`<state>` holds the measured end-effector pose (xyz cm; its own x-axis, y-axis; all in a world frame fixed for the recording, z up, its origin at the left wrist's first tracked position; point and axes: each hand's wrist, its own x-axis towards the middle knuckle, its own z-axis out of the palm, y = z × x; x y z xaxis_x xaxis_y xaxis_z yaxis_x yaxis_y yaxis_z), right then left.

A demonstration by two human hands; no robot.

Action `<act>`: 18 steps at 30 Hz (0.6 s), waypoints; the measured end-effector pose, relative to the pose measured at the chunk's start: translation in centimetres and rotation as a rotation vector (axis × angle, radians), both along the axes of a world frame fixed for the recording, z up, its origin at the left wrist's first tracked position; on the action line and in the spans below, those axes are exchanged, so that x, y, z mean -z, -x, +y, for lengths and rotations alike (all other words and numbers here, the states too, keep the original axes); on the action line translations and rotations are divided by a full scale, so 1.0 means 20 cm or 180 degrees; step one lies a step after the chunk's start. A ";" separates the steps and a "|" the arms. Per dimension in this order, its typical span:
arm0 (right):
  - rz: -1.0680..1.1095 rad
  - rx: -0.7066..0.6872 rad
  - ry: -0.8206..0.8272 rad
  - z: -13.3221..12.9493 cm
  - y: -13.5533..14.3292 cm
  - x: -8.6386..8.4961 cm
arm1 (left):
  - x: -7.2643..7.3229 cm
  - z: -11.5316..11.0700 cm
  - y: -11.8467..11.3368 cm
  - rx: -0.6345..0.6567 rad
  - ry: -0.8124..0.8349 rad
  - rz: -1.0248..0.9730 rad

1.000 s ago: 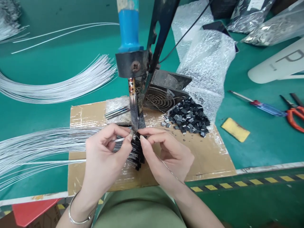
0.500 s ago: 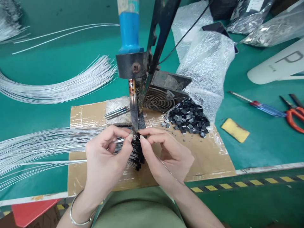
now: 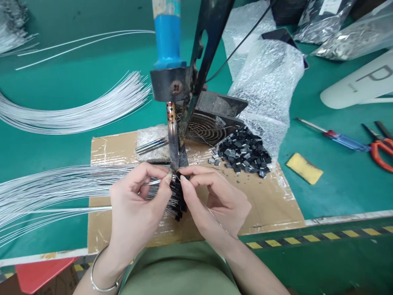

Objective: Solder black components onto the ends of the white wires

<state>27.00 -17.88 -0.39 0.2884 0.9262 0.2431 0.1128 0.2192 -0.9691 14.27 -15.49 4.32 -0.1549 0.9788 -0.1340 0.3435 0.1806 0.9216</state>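
Thin light wires are pinched in my left hand, right at the tip of a soldering iron clamped upright on a black metal arm. My right hand pinches a thin strand of solder wire, which runs back over the wrist; its fingertips are just right of the iron's tip. The small part between the fingertips is too small to make out. Under and beside the hands lie wires with black ends on a cardboard sheet. A long bundle of wires stretches left.
Small black pieces are heaped on the cardboard beside a round fan grille. Bubble wrap, a yellow sponge, a screwdriver, red-handled pliers and a white cup are at right. Another wire bundle lies upper left.
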 end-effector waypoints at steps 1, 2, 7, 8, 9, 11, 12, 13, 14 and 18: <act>-0.0007 0.0008 0.0018 0.00 0.00 0.00 | 0.00 0.00 0.00 -0.0011 -0.0009 0.0001; -0.0013 0.0015 0.0026 0.00 0.00 0.00 | 0.00 0.00 0.00 -0.0023 -0.0009 -0.0001; -0.0054 0.0007 0.0023 0.00 0.00 0.00 | 0.00 0.00 0.00 -0.0024 -0.0031 -0.0027; -0.0062 0.0004 0.0025 0.00 0.00 0.00 | 0.00 0.00 0.00 -0.0019 -0.0030 -0.0038; -0.0059 0.0005 0.0021 -0.01 0.00 0.00 | 0.00 0.00 0.00 -0.0018 -0.0023 -0.0051; -0.0029 0.0008 0.0014 -0.01 0.00 -0.01 | 0.00 0.00 0.00 -0.0024 -0.0018 -0.0070; -0.0014 0.0007 0.0012 -0.01 0.00 -0.01 | 0.00 0.00 0.00 -0.0033 -0.0019 -0.0078; -0.0005 0.0005 0.0011 -0.01 0.00 -0.01 | 0.00 0.00 0.00 -0.0036 -0.0017 -0.0080; -0.0001 0.0007 0.0011 0.00 0.00 -0.01 | 0.00 0.00 0.00 -0.0023 -0.0016 -0.0077; -0.0039 0.0029 0.0029 0.00 0.00 0.00 | 0.02 0.00 0.02 0.0076 0.0021 0.0008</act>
<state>26.98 -17.88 -0.33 0.2939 0.9257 0.2383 0.1266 0.2094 -0.9696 13.93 -15.40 4.00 -0.1318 0.9813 -0.1402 0.3502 0.1784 0.9195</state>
